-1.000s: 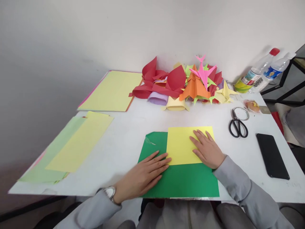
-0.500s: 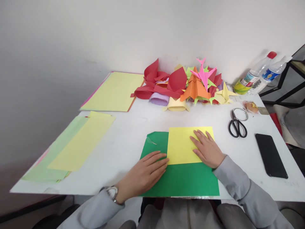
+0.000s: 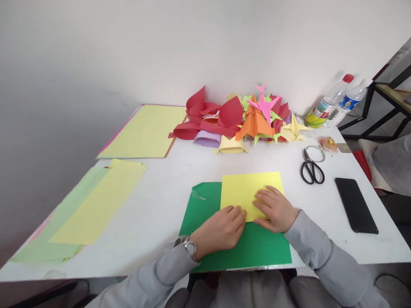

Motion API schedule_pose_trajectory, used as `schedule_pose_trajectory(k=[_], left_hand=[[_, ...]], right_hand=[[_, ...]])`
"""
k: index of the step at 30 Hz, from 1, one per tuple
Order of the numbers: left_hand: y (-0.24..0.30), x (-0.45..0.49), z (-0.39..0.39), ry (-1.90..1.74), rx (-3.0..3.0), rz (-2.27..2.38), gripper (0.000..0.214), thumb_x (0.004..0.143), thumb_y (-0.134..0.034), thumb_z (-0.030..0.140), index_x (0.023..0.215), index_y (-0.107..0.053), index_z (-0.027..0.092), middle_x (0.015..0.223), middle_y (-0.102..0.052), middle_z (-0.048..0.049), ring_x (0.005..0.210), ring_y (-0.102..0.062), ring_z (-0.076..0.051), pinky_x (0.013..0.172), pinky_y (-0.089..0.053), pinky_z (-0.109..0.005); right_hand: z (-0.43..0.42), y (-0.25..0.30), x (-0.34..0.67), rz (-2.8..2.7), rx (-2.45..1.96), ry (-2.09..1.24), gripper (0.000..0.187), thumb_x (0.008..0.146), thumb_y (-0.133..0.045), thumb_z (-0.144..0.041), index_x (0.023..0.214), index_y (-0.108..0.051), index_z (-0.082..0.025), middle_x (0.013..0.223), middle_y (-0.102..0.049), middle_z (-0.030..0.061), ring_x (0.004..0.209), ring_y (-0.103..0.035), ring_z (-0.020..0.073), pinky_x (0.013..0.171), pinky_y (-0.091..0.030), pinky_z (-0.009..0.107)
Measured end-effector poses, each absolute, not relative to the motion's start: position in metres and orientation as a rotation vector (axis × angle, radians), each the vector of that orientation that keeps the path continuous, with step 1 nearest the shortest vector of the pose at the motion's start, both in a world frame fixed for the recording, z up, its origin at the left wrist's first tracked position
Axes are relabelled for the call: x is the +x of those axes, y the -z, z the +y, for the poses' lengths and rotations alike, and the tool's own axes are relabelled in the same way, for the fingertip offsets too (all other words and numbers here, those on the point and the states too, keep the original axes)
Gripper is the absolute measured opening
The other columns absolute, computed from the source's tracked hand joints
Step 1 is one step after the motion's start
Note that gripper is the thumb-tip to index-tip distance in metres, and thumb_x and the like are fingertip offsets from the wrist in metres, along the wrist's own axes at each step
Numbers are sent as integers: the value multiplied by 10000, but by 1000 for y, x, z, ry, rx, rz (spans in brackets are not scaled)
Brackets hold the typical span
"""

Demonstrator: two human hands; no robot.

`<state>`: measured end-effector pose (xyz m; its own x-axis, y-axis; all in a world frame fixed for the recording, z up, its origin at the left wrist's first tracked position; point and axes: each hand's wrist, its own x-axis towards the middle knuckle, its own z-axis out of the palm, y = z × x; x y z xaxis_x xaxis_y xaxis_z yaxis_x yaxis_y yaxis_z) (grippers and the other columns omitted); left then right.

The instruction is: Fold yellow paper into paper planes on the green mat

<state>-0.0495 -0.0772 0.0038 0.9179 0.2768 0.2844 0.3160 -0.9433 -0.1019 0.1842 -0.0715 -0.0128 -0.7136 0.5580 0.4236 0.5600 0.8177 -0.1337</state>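
A yellow sheet of paper [image 3: 239, 190] lies over the upper right part of a green sheet [image 3: 260, 250] near the table's front edge. My left hand [image 3: 221, 229], with a watch at its wrist, has its fingers bent and pressed together on the near edge of the yellow sheet. Its thumb is hidden. On the sheet's right side rests my right hand [image 3: 276, 209], fingers a little bent and apart, the thumb by the near edge. A small pale mark or scrap [image 3: 198, 195] shows on the green sheet's far left corner.
Folded paper pieces, among them an orange plane [image 3: 255, 122] and red shapes [image 3: 229, 113], pile up by the wall. Black scissors [image 3: 311, 169], a tape roll [image 3: 315, 154], a black phone [image 3: 356, 205] and two bottles [image 3: 324, 105] are at right. Paper sheets [image 3: 99, 205] lie left.
My left hand has moved right along the yellow sheet's near edge, its fingers now bent. My right hand has drawn nearer to that edge. The camera view has shifted slightly.
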Motion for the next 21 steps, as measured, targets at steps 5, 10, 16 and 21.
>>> schedule_pose_trajectory(k=[5, 10, 16, 21], left_hand=[[-4, -50, -80, 422, -2870, -495, 231, 920, -394, 92, 892, -623, 108, 913, -652, -138, 809, -576, -209, 698, -478, -370], [-9, -41, -77, 390, -2786, -548, 223, 899, -413, 74, 899, -635, 79, 903, -663, -147, 742, -569, -215, 635, -460, -369], [-10, -38, -73, 477, -2725, -476, 248, 899, -420, 83, 846, -662, 85, 897, -679, -144, 722, -584, -212, 636, -486, -369], [-18, -51, -55, 578, -2639, -426, 254, 897, -422, 66, 874, -674, 89, 932, -700, -141, 812, -622, -215, 710, -519, -361]], right_hand=[[-80, 7, 169, -2617, -692, 248, 187, 892, -516, -177, 987, -654, -94, 926, -690, 142, 929, -612, 268, 809, -513, 423], [-83, 5, 156, -2615, -693, 397, 212, 916, -456, -91, 893, -665, -62, 798, -685, 123, 797, -625, 233, 786, -515, 411], [-87, 8, 159, -2604, -780, 442, 267, 938, -386, -94, 963, -651, -82, 897, -696, 150, 889, -620, 245, 892, -481, 469], [-71, 1, 177, -2551, -803, 539, 216, 913, -441, -86, 934, -655, -108, 885, -698, 116, 895, -620, 237, 909, -474, 450]])
